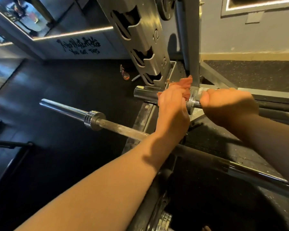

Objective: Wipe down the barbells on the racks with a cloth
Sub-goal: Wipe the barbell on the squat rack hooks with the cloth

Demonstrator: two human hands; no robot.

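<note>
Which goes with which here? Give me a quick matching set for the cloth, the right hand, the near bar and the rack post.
1. cloth
2. right hand
3. near bar
4. rack post

a. numbered 12 and 13
b. grips the shaft of the far bar
c. bunched under the left hand, against the far bar
d. dull, speckled shaft, no hand on it

Pairs: 1-c, 2-b, 3-d, 4-a
</note>
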